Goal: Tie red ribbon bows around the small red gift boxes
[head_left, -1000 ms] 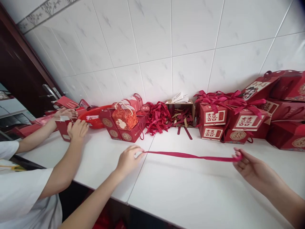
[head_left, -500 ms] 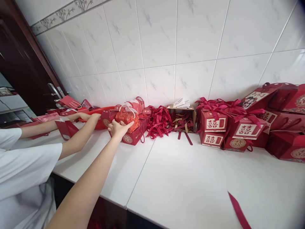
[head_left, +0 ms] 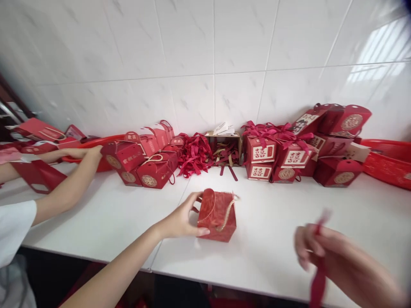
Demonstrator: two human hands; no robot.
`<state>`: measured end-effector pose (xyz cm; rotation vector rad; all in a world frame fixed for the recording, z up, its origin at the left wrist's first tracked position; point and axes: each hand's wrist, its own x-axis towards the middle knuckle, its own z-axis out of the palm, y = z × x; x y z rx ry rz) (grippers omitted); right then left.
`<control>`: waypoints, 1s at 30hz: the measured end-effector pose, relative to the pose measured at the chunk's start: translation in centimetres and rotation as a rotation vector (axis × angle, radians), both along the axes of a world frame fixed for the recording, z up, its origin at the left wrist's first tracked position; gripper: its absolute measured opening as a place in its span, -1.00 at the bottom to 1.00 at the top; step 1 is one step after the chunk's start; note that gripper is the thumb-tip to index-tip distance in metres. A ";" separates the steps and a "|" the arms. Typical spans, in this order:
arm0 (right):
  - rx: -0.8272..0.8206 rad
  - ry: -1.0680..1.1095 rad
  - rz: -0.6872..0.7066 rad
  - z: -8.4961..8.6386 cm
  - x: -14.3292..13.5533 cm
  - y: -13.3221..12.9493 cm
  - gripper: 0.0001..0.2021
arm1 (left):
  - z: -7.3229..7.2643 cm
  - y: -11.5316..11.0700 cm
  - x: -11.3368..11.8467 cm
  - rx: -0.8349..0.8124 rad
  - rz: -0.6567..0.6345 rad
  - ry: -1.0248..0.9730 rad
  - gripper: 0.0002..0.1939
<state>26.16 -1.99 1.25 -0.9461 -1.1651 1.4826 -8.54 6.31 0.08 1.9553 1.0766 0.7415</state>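
Observation:
My left hand (head_left: 183, 217) grips the left side of a small orange-red gift box (head_left: 215, 216) with gold cord handles, at the middle of the white table. To the right, my right hand (head_left: 321, 246) is closed around a dark red ribbon (head_left: 317, 284), whose lower end hangs toward the table's front edge. Motion blurs this hand and the upper tip of the ribbon. Behind the box lie a heap of red ribbons (head_left: 195, 155) and a cardboard box (head_left: 239, 147) with dark red and gold strips inside.
Stacked red gift boxes (head_left: 154, 173) stand left of the ribbon heap. Boxes with bows (head_left: 261, 154) and more red boxes (head_left: 338, 171) are at the right, beside a red plastic basket (head_left: 388, 164). At the left, another person's arms (head_left: 69, 184) reach over the table.
My left hand has lifted the orange-red box off the stack and brought it right and nearer. My right hand has come into view holding the ribbon. The view has turned right.

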 end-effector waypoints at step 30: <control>0.010 -0.154 0.113 -0.7 -4.7 4.8 -0.66 | 1.8 -0.4 8.0 0.462 0.151 0.245 -0.76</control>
